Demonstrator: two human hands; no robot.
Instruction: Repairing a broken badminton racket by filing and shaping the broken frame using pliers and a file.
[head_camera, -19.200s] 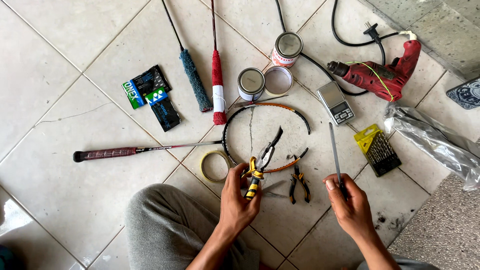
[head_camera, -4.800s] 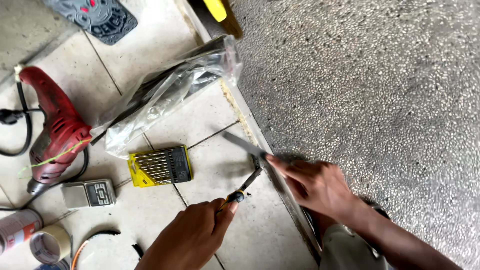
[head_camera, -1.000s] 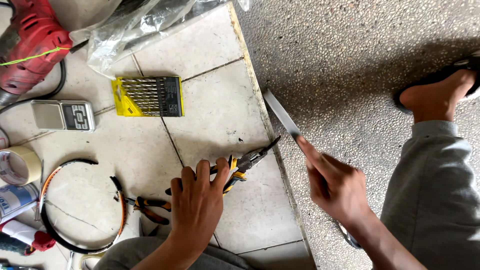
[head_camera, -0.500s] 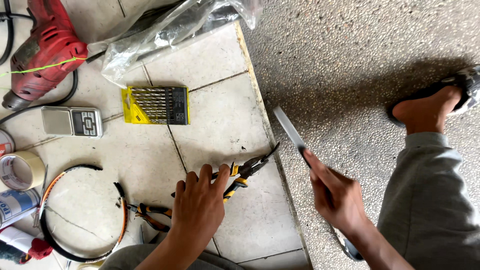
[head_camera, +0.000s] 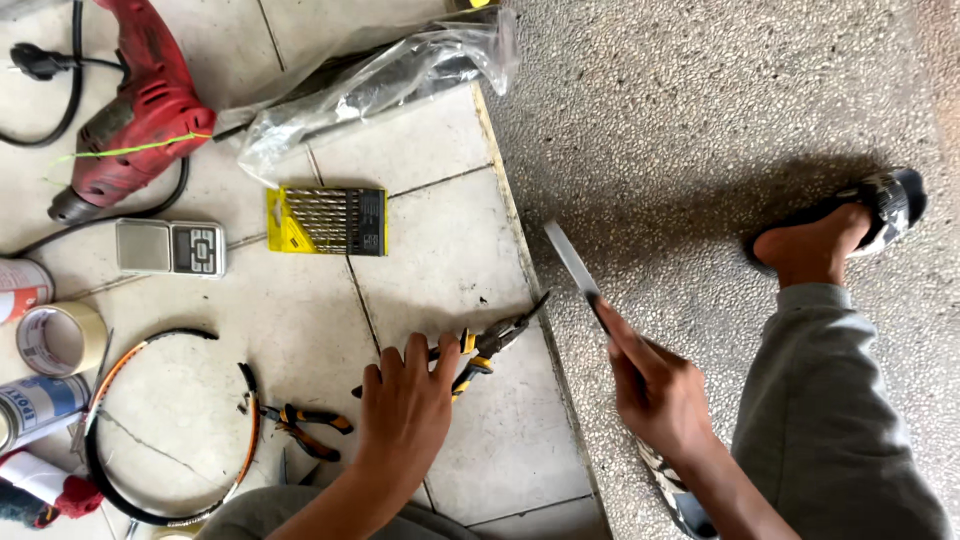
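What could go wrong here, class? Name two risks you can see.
The right hand holds a file whose tip points out over the step edge; a slip could scrape the left hand, which rests on pliers nearby. The drill cord trails loose over the tiles, so a foot could snag it.

Yellow-handled pliers (head_camera: 487, 350) flat on tile, flat metal file (head_camera: 573, 262) aloft

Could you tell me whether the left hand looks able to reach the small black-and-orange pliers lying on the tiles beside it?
Probably yes. The left hand rests on yellow-handled pliers, and the small black-and-orange pliers lie just to its left on bare floor tiles with nothing between them.
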